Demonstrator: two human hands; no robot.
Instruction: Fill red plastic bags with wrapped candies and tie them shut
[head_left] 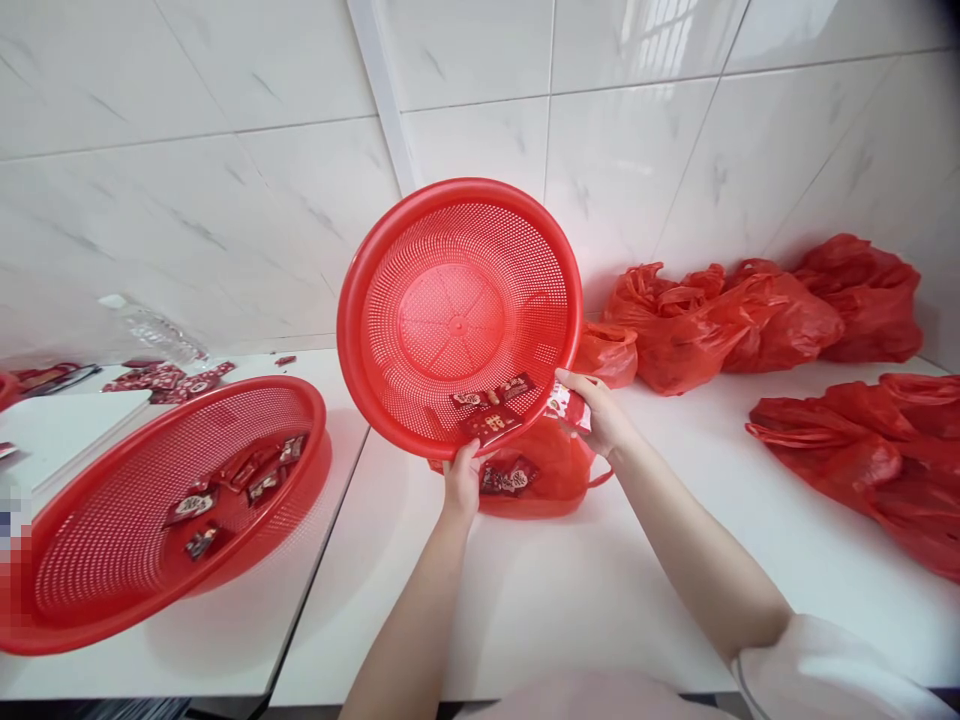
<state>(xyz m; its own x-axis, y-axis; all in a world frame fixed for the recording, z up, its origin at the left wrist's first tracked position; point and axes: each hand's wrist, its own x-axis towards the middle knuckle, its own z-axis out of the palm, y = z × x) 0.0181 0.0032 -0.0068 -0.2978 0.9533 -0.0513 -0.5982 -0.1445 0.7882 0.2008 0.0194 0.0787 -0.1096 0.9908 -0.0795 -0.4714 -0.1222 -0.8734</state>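
Note:
A round red plastic colander basket [351, 300] is tipped up on its side, its mouth facing me. My left hand [462, 485] grips its lower rim, thumb on the inside edge. Several dark red printed packets [491, 425] lie inside at the low edge. At the lower right rim, my right hand [602, 418] is closed around a red and white packet [568, 408]; whether it also holds the rim is hard to tell. Below the basket, an opened red plastic bag [559, 488] rests on the table, with dark packets [510, 476] showing in it.
A larger red basket [97, 540] holding several packets [199, 505] stands at left. Behind it are loose red packets [169, 380] and a clear plastic bottle [161, 330]. Filled red bags [697, 320] line the tiled wall; more red bags [862, 440] lie at right on the white table [600, 600].

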